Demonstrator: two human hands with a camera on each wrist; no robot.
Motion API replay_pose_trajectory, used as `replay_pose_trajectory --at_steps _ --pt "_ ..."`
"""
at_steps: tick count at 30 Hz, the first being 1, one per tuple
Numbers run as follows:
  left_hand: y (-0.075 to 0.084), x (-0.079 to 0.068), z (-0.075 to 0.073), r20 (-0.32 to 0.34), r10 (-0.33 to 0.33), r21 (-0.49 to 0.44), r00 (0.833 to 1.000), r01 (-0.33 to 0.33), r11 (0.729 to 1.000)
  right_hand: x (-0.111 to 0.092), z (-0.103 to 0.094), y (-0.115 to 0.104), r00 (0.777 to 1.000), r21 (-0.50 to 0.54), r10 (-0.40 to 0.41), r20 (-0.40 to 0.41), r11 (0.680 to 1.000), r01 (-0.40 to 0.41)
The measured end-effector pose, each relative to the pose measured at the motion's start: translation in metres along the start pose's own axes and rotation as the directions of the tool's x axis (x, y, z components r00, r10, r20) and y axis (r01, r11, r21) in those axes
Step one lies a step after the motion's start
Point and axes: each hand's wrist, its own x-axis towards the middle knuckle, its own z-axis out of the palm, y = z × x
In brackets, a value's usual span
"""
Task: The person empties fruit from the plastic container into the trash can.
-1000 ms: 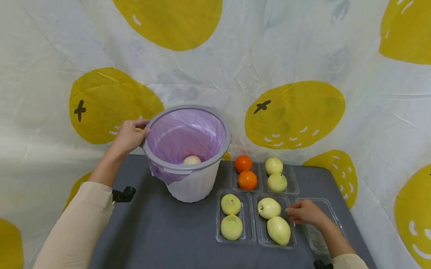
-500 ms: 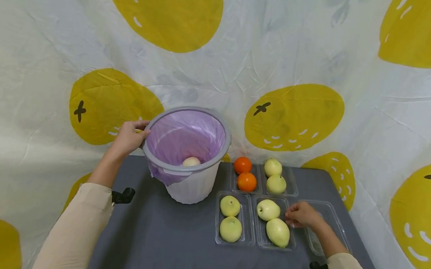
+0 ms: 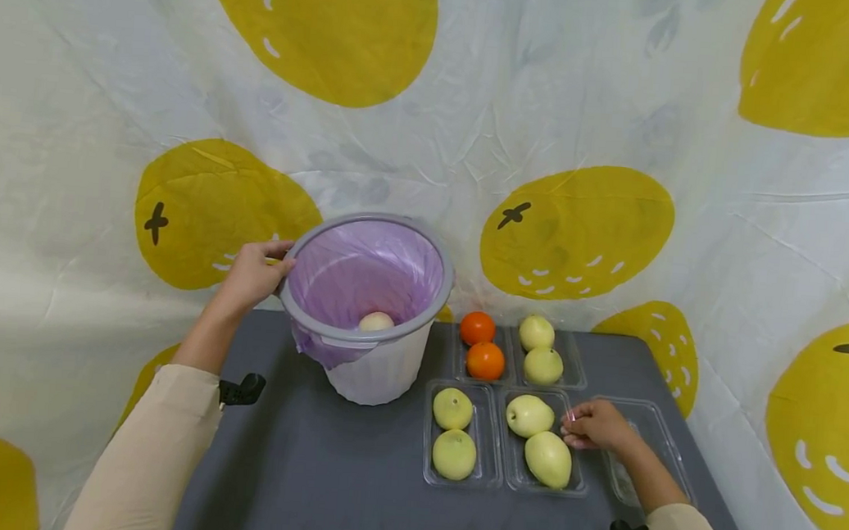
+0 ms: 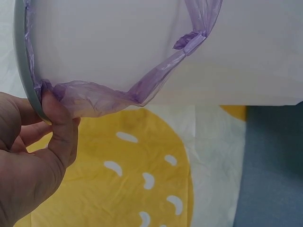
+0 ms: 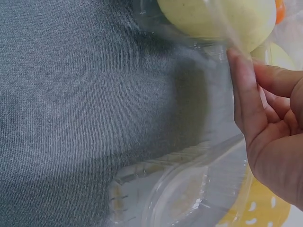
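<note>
My left hand [image 3: 249, 276] grips the grey rim of a white bin [image 3: 378, 373], thumb on one side and fingers on the other. A purple plastic bag [image 4: 102, 94] lines the bin and folds over its rim; one pale round fruit [image 3: 376, 322] lies inside. At the right, my right hand [image 3: 598, 427] pinches the right edge of a clear plastic tray [image 3: 511, 466] between thumb and fingers. Two pale yellow fruits sit in that tray, the rear one [image 3: 529, 416] smaller than the front one [image 3: 548, 460].
Left of the pinched tray is another tray [image 3: 485, 471] with two yellow-green fruits. Behind stand a tray with two orange fruits [image 3: 485, 361] and one with two pale fruits [image 3: 543, 366]. An unfilled clear tray [image 3: 659, 421] lies beneath my right forearm. A fruit-printed sheet hangs behind.
The head view has tipped slightly, so the scene sits a little lower. My right hand stays at the tray's edge and my left hand keeps its hold on the bin.
</note>
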Motion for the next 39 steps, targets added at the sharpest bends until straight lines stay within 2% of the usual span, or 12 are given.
replay_pose_trajectory --at_steps 6,17,29,39 --pt "-0.002 0.0 -0.001 -0.006 -0.002 0.003 1.0 0.002 1.0 -0.003 -0.004 0.001 1.0 0.025 -0.002 0.018 1.0 0.001" --pt "-0.001 0.0 -0.002 -0.001 -0.007 -0.013 1.0 0.007 1.0 -0.007 -0.015 0.002 0.997 0.029 -0.059 0.055 0.998 0.058" --pt "0.001 0.001 -0.002 -0.001 -0.017 -0.021 1.0 0.017 1.0 -0.012 -0.028 -0.025 0.994 0.032 -0.087 0.073 0.996 0.085" --pt "0.004 0.001 0.0 0.011 -0.021 -0.02 1.0 0.021 1.0 -0.014 -0.034 -0.049 0.992 0.024 -0.116 0.055 0.993 0.115"
